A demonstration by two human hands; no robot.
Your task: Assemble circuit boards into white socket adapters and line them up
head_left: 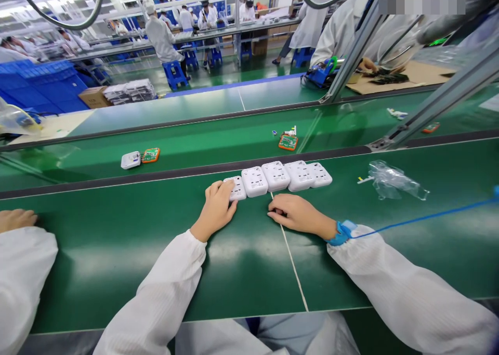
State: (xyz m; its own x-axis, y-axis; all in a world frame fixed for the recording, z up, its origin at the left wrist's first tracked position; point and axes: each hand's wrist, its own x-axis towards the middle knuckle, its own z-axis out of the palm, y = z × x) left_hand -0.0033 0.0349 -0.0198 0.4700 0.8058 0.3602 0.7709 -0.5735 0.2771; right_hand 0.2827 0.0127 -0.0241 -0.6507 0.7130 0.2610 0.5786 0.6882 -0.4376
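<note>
Hands apart, neither gripping. Left hand (216, 209) rests its fingers on the end unit of the row; right hand (296, 213) lies flat on the green desk (241, 277), just short of the row. Five white socket units (275, 175) sit side by side, touching, near the desk's far edge. Blue wrist strap (343, 233) on right wrist. One clear plastic bag (393, 181) lies right of the row. Beyond, on a green belt (218, 136), one white housing (130, 160) sits beside one orange-rimmed circuit board (150, 155). A co-worker's hand (17, 220) shows at the left edge.
</note>
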